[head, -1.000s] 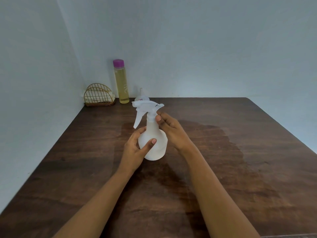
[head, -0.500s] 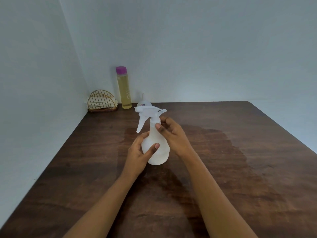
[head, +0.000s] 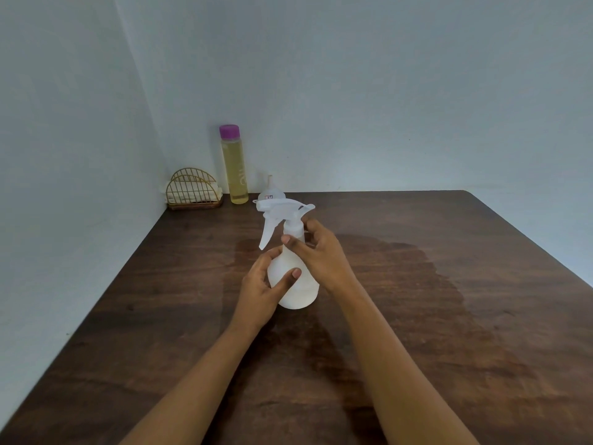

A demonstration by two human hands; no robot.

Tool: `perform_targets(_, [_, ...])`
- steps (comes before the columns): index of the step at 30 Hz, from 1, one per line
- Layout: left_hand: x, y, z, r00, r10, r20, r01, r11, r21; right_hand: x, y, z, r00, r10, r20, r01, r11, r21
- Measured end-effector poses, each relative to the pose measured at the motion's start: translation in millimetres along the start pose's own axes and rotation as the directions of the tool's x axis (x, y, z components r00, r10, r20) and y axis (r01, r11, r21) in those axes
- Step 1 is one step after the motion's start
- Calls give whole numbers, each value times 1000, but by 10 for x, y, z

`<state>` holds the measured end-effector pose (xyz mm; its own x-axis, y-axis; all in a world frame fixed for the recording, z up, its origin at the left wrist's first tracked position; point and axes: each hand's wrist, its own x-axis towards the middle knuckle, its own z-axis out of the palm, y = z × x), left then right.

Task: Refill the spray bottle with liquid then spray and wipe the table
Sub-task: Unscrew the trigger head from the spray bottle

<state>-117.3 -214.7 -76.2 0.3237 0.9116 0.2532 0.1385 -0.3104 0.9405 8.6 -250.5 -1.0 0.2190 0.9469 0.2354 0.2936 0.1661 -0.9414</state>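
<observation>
Spray bottle (head: pixel 293 277) upright on table (head: pixel 449 316); left hand (head: pixel 261 289) grips body, right hand (head: pixel 321 255) grips neck.

Two hands are in view, a left hand (head: pixel 261 289) and a right hand (head: pixel 321 252). There is one white spray bottle (head: pixel 293 274) and one tall bottle (head: pixel 235 167) of yellow liquid with a purple cap. One small clear object (head: pixel 271 194) with a label shows behind the sprayer; its kind is unclear. One gold wire holder (head: pixel 194 191) is there, and one wooden counter (head: pixel 449 316).
</observation>
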Motion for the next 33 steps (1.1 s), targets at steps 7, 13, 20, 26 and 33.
perform_targets(7, [13,-21,3,1000,4,13,-4,1000,15,20,-60,19,995,15,-95,-15,1000,-2])
perform_targets(13, [5,-25,-4,1000,6,3,-6,1000,13,-3,-24,67,980,-27,-195,26,1000,-7])
perform_targets(20, [-2,14,2,1000,13,7,-13,1000,-25,-4,28,-65,993,72,98,-89,980,180])
perform_targets(26, [14,-29,-10,1000,-1,18,1,1000,13,-24,-26,77,984,18,-175,-19,1000,-1])
perform_targets(33, [11,1,-30,1000,-20,24,20,1000,4,104,-260,-129,999,34,21,-30,983,-180])
